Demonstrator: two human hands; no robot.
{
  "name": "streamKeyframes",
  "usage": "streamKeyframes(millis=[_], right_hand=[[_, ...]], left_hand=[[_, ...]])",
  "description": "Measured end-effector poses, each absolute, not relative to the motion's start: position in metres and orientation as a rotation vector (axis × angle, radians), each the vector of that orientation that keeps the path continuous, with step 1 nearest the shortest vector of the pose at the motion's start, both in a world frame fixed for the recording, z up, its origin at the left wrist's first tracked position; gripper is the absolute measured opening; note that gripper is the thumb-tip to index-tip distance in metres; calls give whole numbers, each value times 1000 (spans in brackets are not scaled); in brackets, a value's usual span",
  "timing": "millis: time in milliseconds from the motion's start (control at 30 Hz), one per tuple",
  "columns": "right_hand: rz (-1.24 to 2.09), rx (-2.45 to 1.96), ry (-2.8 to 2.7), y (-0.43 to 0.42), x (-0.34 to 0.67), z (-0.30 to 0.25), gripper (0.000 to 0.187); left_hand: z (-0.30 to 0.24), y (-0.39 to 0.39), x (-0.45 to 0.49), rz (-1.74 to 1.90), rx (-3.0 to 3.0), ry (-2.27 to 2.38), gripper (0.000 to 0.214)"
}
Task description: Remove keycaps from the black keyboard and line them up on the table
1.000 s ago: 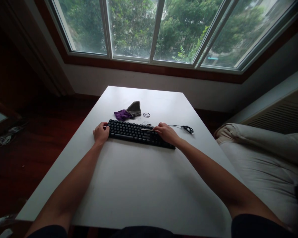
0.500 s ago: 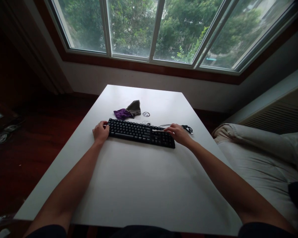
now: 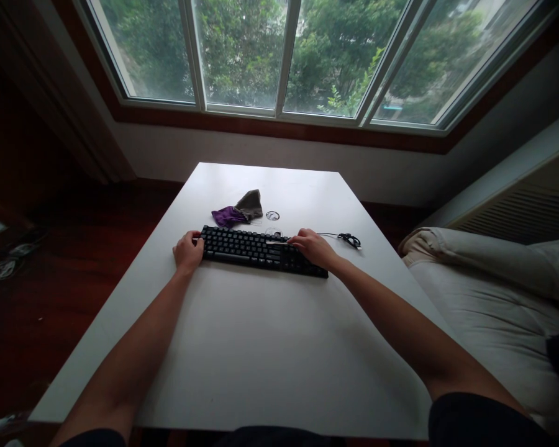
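Note:
A black keyboard (image 3: 242,247) lies across the white table. My left hand (image 3: 188,249) is closed on its left end, thumb at the near side. Over the right half of the keyboard, my right hand (image 3: 314,247) pinches a thin pale stick (image 3: 276,243). The stick points left, low over the keys; whether its tip touches them I cannot tell, and its exact kind is too small to make out. My right hand hides part of the keys beneath it.
Behind the keyboard lie a purple and grey cloth (image 3: 240,210) and a small round clear item (image 3: 272,216). A coiled black cable (image 3: 350,240) is on the right. The white table (image 3: 270,354) faces a window; a beige sofa (image 3: 466,292) stands at right.
My right hand has shifted left along the keyboard, carrying the pale stick with it. My left hand keeps its hold on the keyboard's left end.

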State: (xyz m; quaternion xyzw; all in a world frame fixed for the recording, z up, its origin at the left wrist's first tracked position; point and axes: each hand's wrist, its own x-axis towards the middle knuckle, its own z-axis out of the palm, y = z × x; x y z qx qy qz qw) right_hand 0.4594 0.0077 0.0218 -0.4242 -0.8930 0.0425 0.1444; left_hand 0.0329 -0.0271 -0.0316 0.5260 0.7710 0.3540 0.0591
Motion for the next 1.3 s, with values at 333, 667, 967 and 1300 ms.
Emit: streamKeyframes(millis=[333,667,967,1300], right_hand=[[174,-1282,-2547,1,567,16,26],[141,-1208,-2502,2,569,11,26],[147,-1208,-2529,3,525,17,27],[211,-1329,-2446,-11,611,10,28]], left_hand=[[-31,-28,35,1060,1610,2349,24],[-30,-28,37,1058,1600,2352,24],[-29,-30,37,1058,1586,2334,24],[-32,-29,36,1056,1594,2346,25]])
